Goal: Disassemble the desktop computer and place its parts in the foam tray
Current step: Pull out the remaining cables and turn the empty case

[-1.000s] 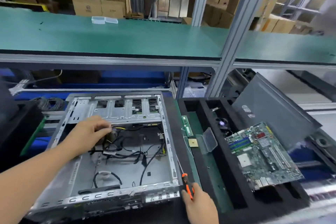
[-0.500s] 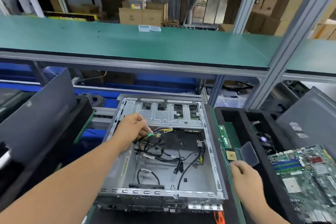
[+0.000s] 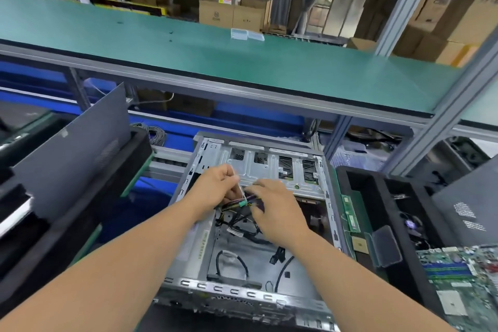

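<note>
The open metal computer case [image 3: 258,298] lies flat in front of me, holding only loose black cables. A bundle of coloured wires [image 3: 244,203] with a green clip runs across its upper part. My left hand [image 3: 215,187] pinches the bundle from the left. My right hand [image 3: 277,210] has its fingers curled on the same wires from the right. The black foam tray [image 3: 377,197] stands to the right of the case. A green motherboard [image 3: 463,283] lies in the tray, and a memory stick [image 3: 350,213] and a processor chip [image 3: 360,245] rest along its left side.
A clear plastic cover [image 3: 384,245] lies beside the chip. A dark side panel [image 3: 469,213] leans at the tray's right. Another dark panel [image 3: 72,148] leans on a second black tray [image 3: 80,197] at the left. A green shelf [image 3: 215,62] on grey posts overhangs the bench.
My right hand has left the tray's edge and joined my left hand on the wire bundle in the case. The view has swung left; the orange screwdriver is out of sight.
</note>
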